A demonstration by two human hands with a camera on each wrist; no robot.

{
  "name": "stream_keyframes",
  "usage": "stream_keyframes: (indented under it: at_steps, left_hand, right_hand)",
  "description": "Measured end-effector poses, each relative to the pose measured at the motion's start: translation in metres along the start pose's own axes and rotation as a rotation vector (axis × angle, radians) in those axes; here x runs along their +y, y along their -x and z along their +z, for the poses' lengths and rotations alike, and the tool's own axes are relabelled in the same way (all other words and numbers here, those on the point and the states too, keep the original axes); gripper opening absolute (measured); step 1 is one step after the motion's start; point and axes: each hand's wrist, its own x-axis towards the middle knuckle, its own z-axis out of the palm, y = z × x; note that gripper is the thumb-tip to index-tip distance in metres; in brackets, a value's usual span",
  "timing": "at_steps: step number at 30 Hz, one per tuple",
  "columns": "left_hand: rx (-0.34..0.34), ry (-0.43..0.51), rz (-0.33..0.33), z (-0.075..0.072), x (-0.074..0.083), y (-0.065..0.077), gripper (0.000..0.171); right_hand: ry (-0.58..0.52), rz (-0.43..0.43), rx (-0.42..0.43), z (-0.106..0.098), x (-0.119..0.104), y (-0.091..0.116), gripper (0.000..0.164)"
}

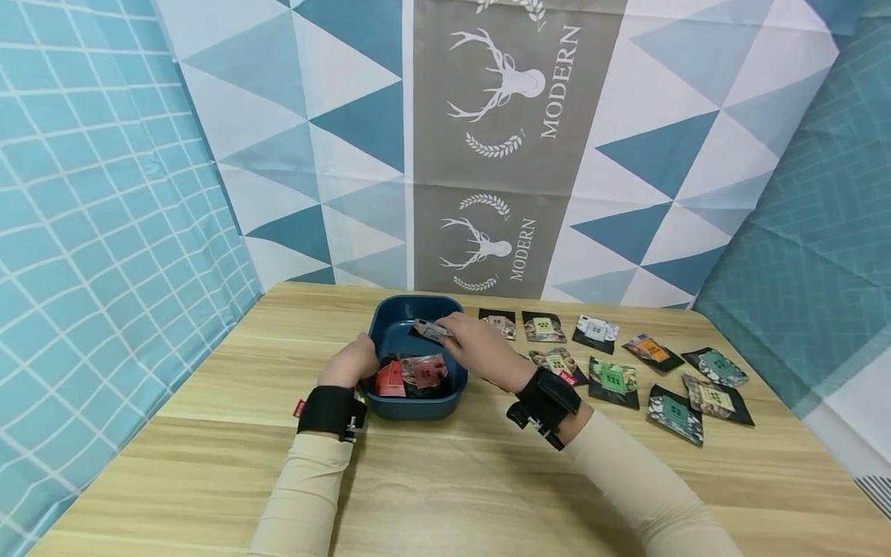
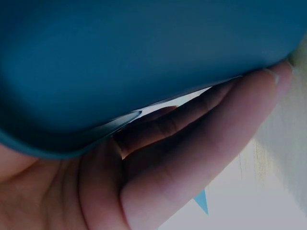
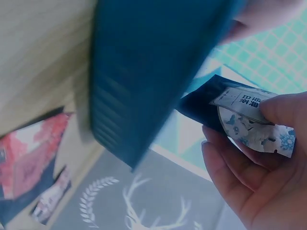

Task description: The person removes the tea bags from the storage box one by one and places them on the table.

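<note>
My left hand (image 1: 350, 361) holds the left side of a dark blue plastic bin (image 1: 418, 410). In the left wrist view its fingers (image 2: 201, 139) lie along the outer wall of the bin (image 2: 144, 48). Over the bin's far right part, my right hand (image 1: 483, 348) pinches a small sachet (image 1: 430, 330) between thumb and fingers. The right wrist view shows that sachet (image 3: 259, 132) as black with a white, blue-flowered front and a pale label. Inside the bin lie a red packet (image 1: 391, 379) and a dark red patterned packet (image 1: 426, 374).
Several flat sachets lie on the wooden table (image 1: 209, 433) right of the bin, among them a green-labelled one (image 1: 612, 379), an orange-labelled one (image 1: 653, 351) and a white one (image 1: 595, 332). Patterned cloth (image 1: 334, 139) hangs behind the table, with blue grid cloth (image 1: 104, 193) at left.
</note>
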Motion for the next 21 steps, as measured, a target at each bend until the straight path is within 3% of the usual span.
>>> stream_keyframes:
  at_steps: [11, 21]
  left_hand:
    - [0.0, 0.029, -0.016, 0.002, 0.0, -0.001, 0.06]
    - [0.0, 0.025, -0.021, 0.0, 0.003, 0.002, 0.059]
  right_hand:
    - [-0.042, 0.09, 0.022, -0.036, 0.005, 0.036, 0.027]
    - [-0.021, 0.13, -0.011, -0.045, 0.022, 0.08, 0.018]
